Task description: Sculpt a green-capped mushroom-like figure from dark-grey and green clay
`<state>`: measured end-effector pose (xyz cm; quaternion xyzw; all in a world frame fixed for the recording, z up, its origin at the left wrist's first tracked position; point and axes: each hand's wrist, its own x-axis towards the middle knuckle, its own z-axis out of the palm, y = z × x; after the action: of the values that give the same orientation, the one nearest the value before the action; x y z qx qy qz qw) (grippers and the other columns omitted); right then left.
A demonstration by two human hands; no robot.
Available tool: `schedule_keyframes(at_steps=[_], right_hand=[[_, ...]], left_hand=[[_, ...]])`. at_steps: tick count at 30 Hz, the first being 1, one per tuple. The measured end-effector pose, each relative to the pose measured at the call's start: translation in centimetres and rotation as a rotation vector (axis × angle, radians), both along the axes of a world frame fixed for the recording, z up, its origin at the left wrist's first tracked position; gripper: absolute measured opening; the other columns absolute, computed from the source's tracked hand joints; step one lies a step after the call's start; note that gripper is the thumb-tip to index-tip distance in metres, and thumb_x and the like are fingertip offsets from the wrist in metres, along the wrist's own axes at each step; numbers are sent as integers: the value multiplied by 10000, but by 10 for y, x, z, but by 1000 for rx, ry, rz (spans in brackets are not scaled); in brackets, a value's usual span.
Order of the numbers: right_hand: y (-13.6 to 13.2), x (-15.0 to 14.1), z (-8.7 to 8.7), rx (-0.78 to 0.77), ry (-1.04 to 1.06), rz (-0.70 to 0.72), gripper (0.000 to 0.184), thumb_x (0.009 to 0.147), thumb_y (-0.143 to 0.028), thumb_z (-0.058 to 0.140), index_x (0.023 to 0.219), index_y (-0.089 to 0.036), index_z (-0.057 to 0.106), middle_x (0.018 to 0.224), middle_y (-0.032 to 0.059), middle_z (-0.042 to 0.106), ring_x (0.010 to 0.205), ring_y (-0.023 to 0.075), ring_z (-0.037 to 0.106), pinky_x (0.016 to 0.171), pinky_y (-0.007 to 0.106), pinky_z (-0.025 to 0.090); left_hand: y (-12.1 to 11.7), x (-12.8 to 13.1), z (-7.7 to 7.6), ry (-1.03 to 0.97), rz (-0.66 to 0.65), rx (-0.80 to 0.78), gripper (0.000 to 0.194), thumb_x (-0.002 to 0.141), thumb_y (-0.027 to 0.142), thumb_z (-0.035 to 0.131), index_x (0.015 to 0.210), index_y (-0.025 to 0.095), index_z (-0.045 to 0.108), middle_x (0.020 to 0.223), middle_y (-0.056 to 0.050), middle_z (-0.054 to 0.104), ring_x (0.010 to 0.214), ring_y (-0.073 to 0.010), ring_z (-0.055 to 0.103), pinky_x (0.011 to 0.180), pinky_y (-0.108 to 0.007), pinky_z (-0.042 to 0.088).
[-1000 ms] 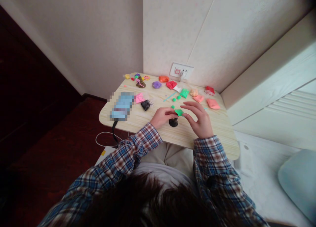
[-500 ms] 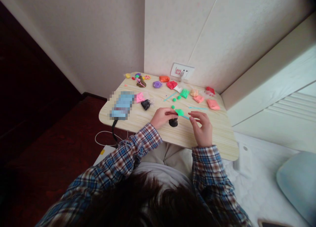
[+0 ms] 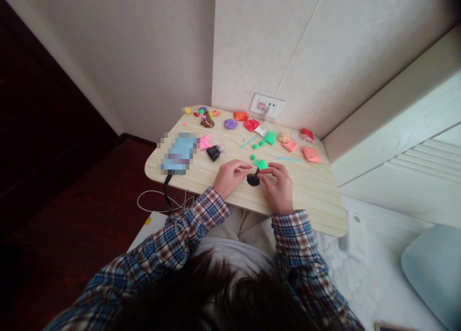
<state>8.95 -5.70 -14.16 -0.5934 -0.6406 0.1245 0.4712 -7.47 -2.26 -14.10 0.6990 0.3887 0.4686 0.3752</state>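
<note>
A small clay figure stands near the front of the wooden lap table [image 3: 309, 196]: a black clay base [image 3: 253, 179] with a green clay top [image 3: 261, 164] on a thin stem. My left hand [image 3: 227, 176] pinches at the figure from the left, fingers curled. My right hand [image 3: 277, 184] closes in from the right, its fingertips touching the green clay and the base. Both hands meet around the figure.
Small bags and lumps of clay lie across the table's far half: orange [image 3: 240, 115], purple [image 3: 230, 123], red [image 3: 251, 124], green [image 3: 270, 138], salmon [image 3: 311, 153], pink [image 3: 205, 142], black [image 3: 213, 152]. Thin teal sticks [image 3: 288, 159], a blurred blue object [image 3: 178, 153], a wall socket [image 3: 267, 105].
My right hand has come down and left from above the table to the figure, fingers now closed on it. The left hand stayed at the figure.
</note>
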Motion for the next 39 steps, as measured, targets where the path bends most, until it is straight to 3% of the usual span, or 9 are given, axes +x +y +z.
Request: schedule_keyframes(at_steps=[6,14,20,24,27,29,33,36,39], right_hand=[[-2,1,1,-22,-8,-9,139,759,-315,630,789,-186,671,1016,72,601,995,210,560,889,377,429],[-7,-27,-2,-28,-138,-276,211,759,-388,615,748,-177,624,1040,93,599,996,242,562,875,403,371],[-11,-31,-2,-45,-200,-323,256,781,-429,586,797,-177,626,1048,100,619,999,261,565,871,430,332],[-18,-15,-3,-17,-159,-288,350,769,-467,602,972,-182,611,1061,99,617,848,223,593,818,426,380],[-21,2,-4,44,-102,-268,342,785,-473,585,957,-179,617,1043,110,607,829,212,585,805,422,419],[-23,11,-3,82,-92,-276,313,801,-456,573,929,-175,624,1024,114,608,850,218,580,807,424,434],[-27,19,5,186,-82,-281,240,829,-392,557,888,-168,624,984,118,613,926,233,571,835,418,444],[-32,16,13,256,-63,-255,189,852,-335,532,887,-171,617,977,112,613,961,228,564,837,397,448],[-33,16,16,262,-77,-221,165,871,-299,496,889,-181,610,934,87,619,927,211,567,819,373,444]], left_hand=[[-1,3,0,29,27,5,139,770,59,607,861,132,682,909,-67,709,795,-130,656,688,-226,547],[0,3,-2,48,83,25,197,745,-11,573,834,128,680,871,-61,701,784,-129,650,676,-217,542],[-2,-2,0,29,129,67,203,768,16,527,840,147,665,878,-52,688,788,-134,641,665,-228,538],[1,-22,8,114,377,219,236,795,72,530,987,172,624,997,-72,633,962,-193,571,811,-322,507],[10,-40,12,310,524,318,377,772,102,584,1138,181,544,1146,-93,567,1118,-248,463,999,-430,379],[18,-48,12,447,503,287,456,755,138,622,1194,170,504,1214,-112,533,1158,-285,417,1012,-476,338],[27,-57,7,488,414,166,258,768,131,600,1023,168,608,1156,-127,563,1151,-328,409,975,-546,316],[28,-61,6,441,339,171,179,767,135,612,940,172,635,1086,-109,608,1127,-302,465,983,-528,338],[26,-60,8,349,234,161,207,776,161,622,983,169,631,1054,-92,644,1056,-239,555,968,-445,410]])
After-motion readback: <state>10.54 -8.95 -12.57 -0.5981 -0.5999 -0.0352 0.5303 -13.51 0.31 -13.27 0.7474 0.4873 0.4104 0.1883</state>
